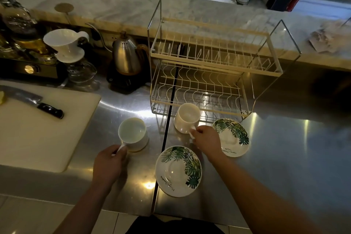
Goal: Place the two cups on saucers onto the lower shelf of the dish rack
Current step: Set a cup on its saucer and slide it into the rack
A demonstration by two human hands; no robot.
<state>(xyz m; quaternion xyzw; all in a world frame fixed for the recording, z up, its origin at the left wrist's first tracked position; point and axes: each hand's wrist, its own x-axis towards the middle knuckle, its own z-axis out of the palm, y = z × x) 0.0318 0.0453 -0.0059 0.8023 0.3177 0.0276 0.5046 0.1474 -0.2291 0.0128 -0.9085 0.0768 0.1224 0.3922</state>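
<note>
Left hand (109,163) and right hand (206,139) bare; forearms unsleeved; dark garment (171,225) at bottom edge.

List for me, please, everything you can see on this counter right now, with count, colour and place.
Cups: 2, white; left cup near the cutting board, right cup tilted in front of the dish rack.
Saucers: 2, white with green leaves, both bare; near saucer, far saucer.
Dish rack: 1, cream and metal, two shelves, both bare, centre.
Kettle: 1, steel, on a black base left of the rack.
Coffee dripper: 1, white, on a glass pot.
Cutting board: 1, white, left.
Knife: 1, black handle, on the board.
Counter: 1, steel.
Hands: left hand in a grip on the left cup's handle; right hand on the right cup's handle.
</note>
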